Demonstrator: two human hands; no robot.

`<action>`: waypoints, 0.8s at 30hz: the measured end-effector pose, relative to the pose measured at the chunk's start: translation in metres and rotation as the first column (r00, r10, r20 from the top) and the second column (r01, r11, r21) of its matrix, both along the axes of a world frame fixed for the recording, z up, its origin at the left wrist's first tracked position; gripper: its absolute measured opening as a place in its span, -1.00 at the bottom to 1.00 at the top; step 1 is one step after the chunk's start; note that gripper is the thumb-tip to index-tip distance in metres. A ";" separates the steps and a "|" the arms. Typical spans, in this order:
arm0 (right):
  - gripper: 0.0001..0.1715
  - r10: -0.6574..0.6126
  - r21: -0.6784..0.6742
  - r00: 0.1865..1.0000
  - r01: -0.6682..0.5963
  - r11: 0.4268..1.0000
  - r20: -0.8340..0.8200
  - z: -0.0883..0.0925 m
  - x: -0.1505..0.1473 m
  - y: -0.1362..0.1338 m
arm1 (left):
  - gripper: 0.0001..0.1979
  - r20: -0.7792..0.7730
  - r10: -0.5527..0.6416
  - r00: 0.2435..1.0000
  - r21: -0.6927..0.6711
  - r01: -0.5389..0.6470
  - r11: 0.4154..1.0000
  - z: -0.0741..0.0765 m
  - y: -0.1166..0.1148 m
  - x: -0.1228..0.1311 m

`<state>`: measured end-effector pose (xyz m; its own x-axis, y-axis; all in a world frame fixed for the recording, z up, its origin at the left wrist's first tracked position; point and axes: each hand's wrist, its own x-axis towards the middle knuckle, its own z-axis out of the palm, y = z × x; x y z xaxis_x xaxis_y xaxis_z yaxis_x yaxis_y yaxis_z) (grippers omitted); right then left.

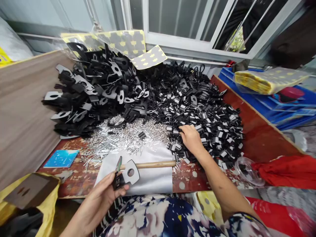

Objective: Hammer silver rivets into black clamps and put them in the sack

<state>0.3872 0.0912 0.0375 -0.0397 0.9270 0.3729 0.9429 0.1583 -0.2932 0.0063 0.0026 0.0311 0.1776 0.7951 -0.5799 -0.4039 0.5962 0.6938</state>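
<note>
Near the table's front edge, my left hand is closed around a black plastic part with a flat grey face and a round hole. Behind that part lies a hammer with a wooden handle, its head mostly hidden. My right hand reaches into a heap of small black plastic clips; its fingers are pinched together, and what is between them is hidden. A grey sheet lies under the hammer. Between the heaps is a pile of shiny metal pins.
Larger black plastic parts are heaped at the back left. A blue booklet lies at the left. Along the right are a wooden edge board, blue trays, a clear plastic cup and red cloth. Windows stand behind.
</note>
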 end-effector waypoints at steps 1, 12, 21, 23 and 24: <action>-0.68 0.003 0.005 0.999 -0.003 1.000 0.033 -0.004 0.011 0.006 | -0.57 0.011 -0.035 0.999 -0.021 0.035 0.999 0.000 0.000 -0.002; -0.74 0.192 0.032 0.956 -0.190 0.981 -0.221 -0.010 -0.027 -0.007 | -0.61 -0.021 -0.088 0.996 -0.003 0.088 0.996 -0.001 -0.017 -0.004; -0.78 0.390 -0.157 0.921 -0.386 0.909 -0.007 -0.025 -0.074 -0.033 | -0.55 -0.116 -0.033 0.993 -0.011 0.032 0.999 -0.003 -0.026 -0.002; -0.78 0.434 -0.215 0.899 -0.414 0.884 0.052 -0.026 -0.075 -0.034 | -0.58 -0.140 -0.022 0.990 0.010 0.024 1.000 -0.004 -0.026 0.000; -0.78 0.430 -0.231 0.899 -0.403 0.886 0.080 -0.027 -0.076 -0.033 | -0.60 -0.150 -0.027 0.988 0.022 0.031 0.999 -0.005 -0.026 0.001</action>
<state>0.3108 0.0577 0.0101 -0.4726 0.8693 0.1447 0.8341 0.4942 -0.2450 0.0078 -0.0238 0.0264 0.1137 0.8051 -0.5821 -0.2772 0.5884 0.7596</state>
